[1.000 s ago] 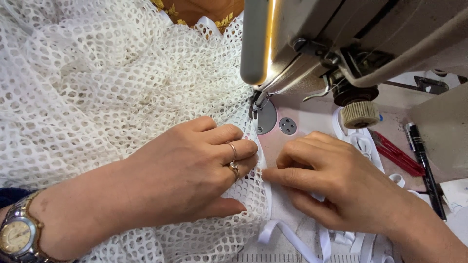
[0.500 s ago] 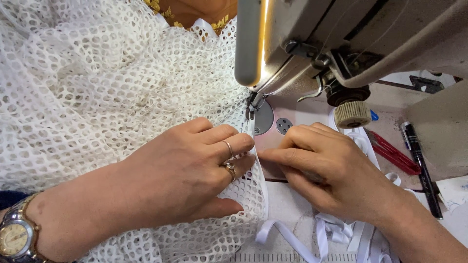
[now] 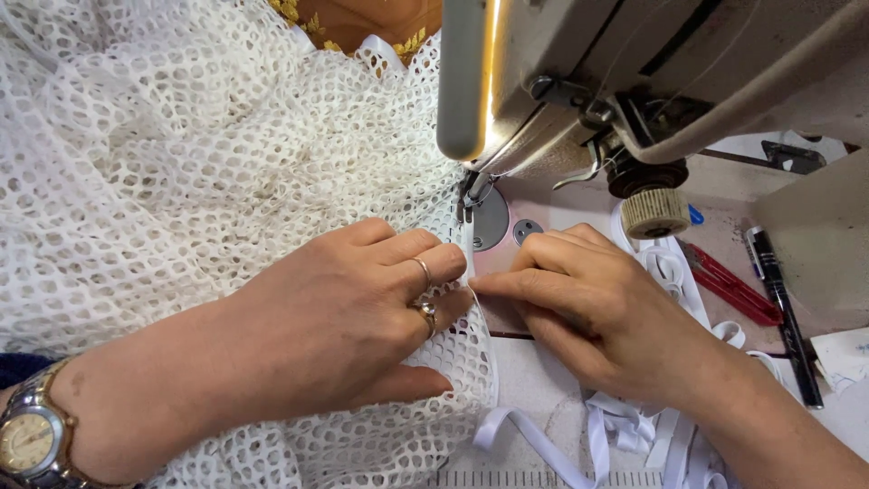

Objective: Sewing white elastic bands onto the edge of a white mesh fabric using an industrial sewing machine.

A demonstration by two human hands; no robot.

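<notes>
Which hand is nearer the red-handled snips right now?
Right. The right hand lies just left of the red-handled snips; the left hand rests farther left on the white mesh fabric.

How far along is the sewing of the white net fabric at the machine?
Done: cannot tell; no finished seam shows. In hand: left hand and right hand press the white open-mesh fabric edge flat before the grey sewing machine's presser foot. Left: loose white ribbon tape lies unstitched.

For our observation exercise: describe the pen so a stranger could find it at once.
Start at the sewing machine and move to the table on its right. The pen lies there beside red-handled snips; unlike them, it is long, slim and black.
</notes>
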